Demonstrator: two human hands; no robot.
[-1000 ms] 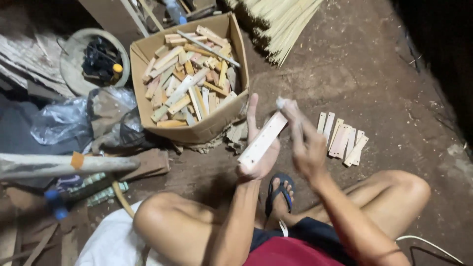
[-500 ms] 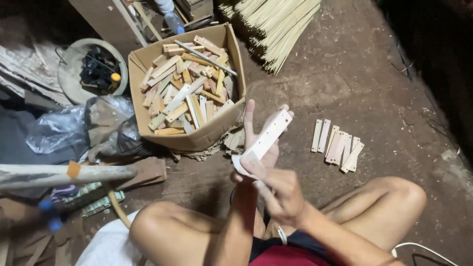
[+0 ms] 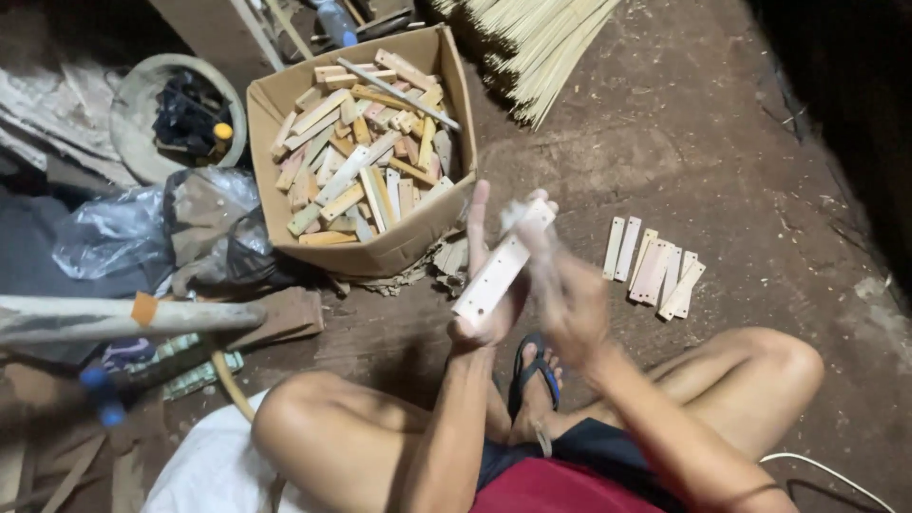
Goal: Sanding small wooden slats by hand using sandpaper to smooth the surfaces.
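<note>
My left hand point(image 3: 482, 285) holds a pale flat wooden strip point(image 3: 498, 268) with small holes, tilted up to the right, fingers stretched along its back. My right hand point(image 3: 568, 294) is blurred and presses on the strip's face near its upper end, with something small and pale under the fingers that I cannot make out. I sit cross-legged on a dirt floor, a blue sandal point(image 3: 535, 372) below my hands. Several similar finished strips point(image 3: 655, 267) lie in a row on the floor to the right.
A cardboard box point(image 3: 380, 249) full of wooden offcuts stands ahead on the left. A bundle of thin bamboo sticks point(image 3: 541, 38) lies at the top. A round basin point(image 3: 142, 123) with dark items, plastic bags point(image 3: 142, 233) and a long pale pole point(image 3: 104, 318) are on the left.
My right hand went from the strip's top end down to its lower end, then back up along its face. The left hand kept the strip in the same tilted hold.
</note>
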